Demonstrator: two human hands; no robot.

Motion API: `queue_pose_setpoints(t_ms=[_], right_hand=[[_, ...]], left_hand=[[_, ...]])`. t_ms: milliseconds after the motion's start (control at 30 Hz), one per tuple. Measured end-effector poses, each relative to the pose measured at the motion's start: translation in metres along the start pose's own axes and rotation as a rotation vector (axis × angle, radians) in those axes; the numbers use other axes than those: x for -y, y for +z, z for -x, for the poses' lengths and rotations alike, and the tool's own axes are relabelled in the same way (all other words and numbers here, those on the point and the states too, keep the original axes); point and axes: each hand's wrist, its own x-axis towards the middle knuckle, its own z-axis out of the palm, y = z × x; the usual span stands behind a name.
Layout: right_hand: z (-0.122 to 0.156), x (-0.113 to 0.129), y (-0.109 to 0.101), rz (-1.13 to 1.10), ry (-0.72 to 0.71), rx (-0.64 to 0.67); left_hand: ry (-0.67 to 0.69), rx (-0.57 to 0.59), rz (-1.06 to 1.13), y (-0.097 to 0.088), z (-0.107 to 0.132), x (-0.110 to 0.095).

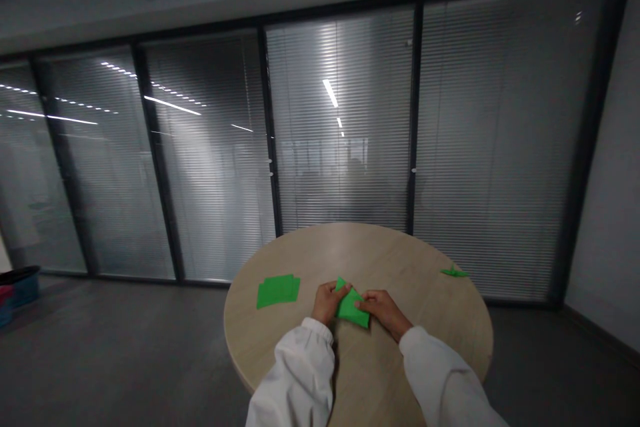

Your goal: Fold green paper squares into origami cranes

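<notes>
Between my hands is a folded piece of green paper (352, 311), held over the near middle of the round table. My left hand (327, 301) pinches its left edge, thumb on top. From the right, my right hand (384, 311) grips the opposite edge, its thumb also on the upper face. The fingers beneath the paper are hidden. A few flat green sheets (278, 289) lie overlapped on the table, left of my left hand. Toward the right edge rests a small folded green paper piece (454, 272), pointed in outline; its exact shape is too small to tell.
The round wooden table (350, 247) stands before a glass partition (340, 127) with closed blinds and dark frames. At the far left, a dark blue bin (25, 285) and something pink (5, 295) sit on the grey floor (150, 353). A wall (610, 213) rises at right.
</notes>
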Motion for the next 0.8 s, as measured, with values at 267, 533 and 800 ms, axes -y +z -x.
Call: queue_pose_setpoints(t_ms=[267,533,800], right_hand=[[-0.0026,-0.0021,0.0009,0.034,-0.054,0.003],[-0.0047,-0.0085,-0.0007,0.018,-0.06,0.001],[-0.0035,-0.007,-0.0002,0.014,-0.046,0.005]], left_hand=[[0.051,0.091,-0.095,0.0001,-0.0025,0.0074],[-0.013,0.045,-0.006,0.0023,-0.0001,-0.0009],[-0.049,0.053,0.039,0.0027,0.0002,-0.0015]])
